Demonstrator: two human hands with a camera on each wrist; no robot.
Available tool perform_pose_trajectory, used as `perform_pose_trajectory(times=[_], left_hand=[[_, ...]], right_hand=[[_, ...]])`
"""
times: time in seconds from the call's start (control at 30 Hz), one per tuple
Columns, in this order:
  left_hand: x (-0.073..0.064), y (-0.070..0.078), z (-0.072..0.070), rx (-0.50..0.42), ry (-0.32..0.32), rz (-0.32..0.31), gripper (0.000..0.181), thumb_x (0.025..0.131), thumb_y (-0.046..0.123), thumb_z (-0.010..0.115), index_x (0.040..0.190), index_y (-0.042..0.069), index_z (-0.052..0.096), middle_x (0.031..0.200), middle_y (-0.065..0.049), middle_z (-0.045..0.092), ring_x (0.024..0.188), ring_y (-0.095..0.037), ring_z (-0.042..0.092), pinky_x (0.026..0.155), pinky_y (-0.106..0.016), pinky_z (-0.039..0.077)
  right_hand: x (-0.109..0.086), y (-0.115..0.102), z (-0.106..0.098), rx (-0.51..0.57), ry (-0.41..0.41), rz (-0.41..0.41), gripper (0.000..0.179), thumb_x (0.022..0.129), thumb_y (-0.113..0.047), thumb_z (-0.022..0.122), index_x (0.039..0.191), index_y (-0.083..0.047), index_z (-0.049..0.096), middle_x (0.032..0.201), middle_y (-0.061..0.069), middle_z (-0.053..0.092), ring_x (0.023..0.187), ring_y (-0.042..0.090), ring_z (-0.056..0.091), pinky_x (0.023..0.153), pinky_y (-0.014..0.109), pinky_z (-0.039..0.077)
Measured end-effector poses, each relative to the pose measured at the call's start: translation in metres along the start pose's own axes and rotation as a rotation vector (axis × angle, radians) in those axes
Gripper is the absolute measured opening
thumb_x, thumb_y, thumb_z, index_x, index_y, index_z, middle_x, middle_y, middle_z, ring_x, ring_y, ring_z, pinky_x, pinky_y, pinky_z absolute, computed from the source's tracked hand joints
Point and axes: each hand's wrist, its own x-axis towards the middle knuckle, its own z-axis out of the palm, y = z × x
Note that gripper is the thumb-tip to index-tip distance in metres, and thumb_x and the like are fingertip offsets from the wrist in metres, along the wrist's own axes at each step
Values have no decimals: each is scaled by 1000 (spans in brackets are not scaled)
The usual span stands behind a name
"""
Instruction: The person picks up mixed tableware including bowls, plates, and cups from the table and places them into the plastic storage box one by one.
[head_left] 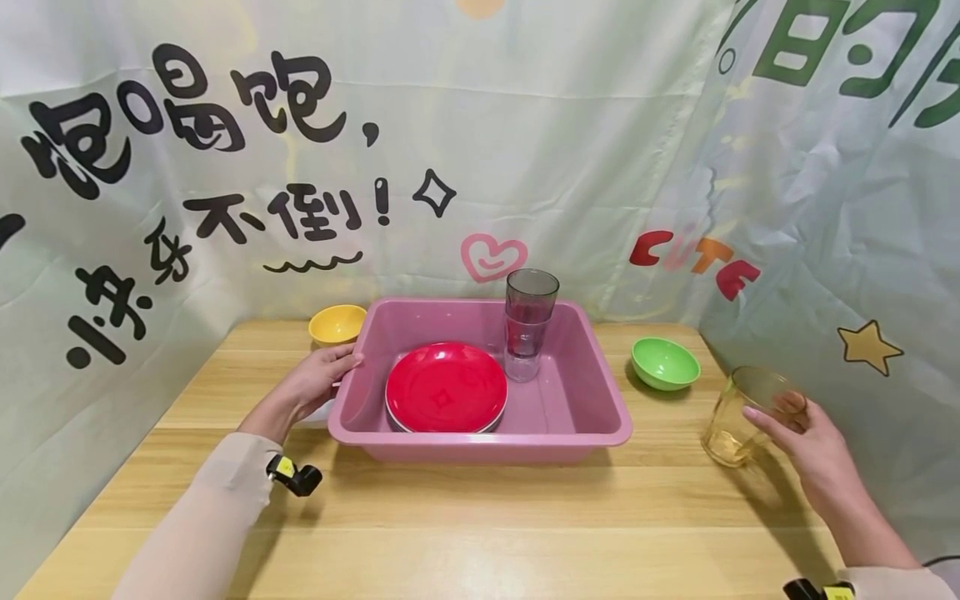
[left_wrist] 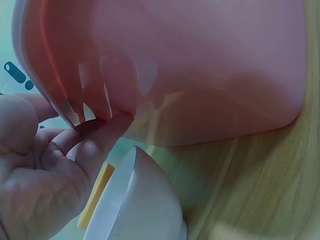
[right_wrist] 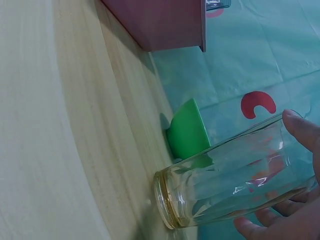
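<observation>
At the left end of a pink basin (head_left: 480, 451), my left hand (head_left: 315, 382) grips the rim, with the thumb on the outer wall in the left wrist view. A stack of plates topped by a red plate (head_left: 446, 387) lies inside the basin. Beside the plates, a smoky grey glass (head_left: 532, 300) stands nested in a clear one (head_left: 521, 369). Over on the right, my right hand (head_left: 817, 450) holds an amber drinking glass (head_left: 722, 427) near its mouth, thumb on one side and fingers on the other. The glass tilts slightly, its base close over the wooden table.
A green bowl (head_left: 666, 364) sits between the basin and the amber glass. Behind my left hand is a yellow bowl (head_left: 337, 325). A white bowl (left_wrist: 150, 205) stands under that hand, mostly hidden in the head view. Printed cloth (head_left: 585, 150) hangs around the table (head_left: 480, 533).
</observation>
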Motion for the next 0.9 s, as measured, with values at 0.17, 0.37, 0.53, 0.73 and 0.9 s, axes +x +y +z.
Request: perform_pose_trajectory(times=[0.17,0.37,0.53,0.73,0.9], left_hand=[[0,-1,0,-1,6,-8,54,106,23,45,151,-1,30,141,-32,42,119,-35,53,85,-35,54],[-1,-1,-1,11,3,3,55,105,24,46,152,0,29,141,-32,41,122,-38,51,86,-35,54],[-1,-1,-1,6,3,4,55,106,24,45,152,0,29,141,-33,41,121,-37,52,85,-35,54],[-1,-1,-1,3,3,4,55,106,23,46,152,0,28,142,-33,40,122,-38,51,85,-35,54],[-1,0,0,3,1,2,55,105,23,46,152,0,28,142,-33,40,121,-38,51,85,-35,54]], right_hand=[[3,-6,0,-9,-38,-28,90,98,-36,58,155,1,-1,159,25,9,141,29,19,77,5,37],[7,-15,0,-16,-54,-62,89,98,-36,59,155,-1,1,159,24,10,139,24,26,76,5,38],[8,-24,1,-23,-69,-94,86,99,-35,58,156,-3,2,160,21,13,132,10,34,78,5,39],[10,-42,3,-68,-86,-129,87,99,-37,57,156,-2,1,158,25,16,141,28,24,78,3,38],[14,-57,5,-91,-111,-140,88,99,-40,57,156,-2,1,157,27,17,141,41,22,77,2,38]])
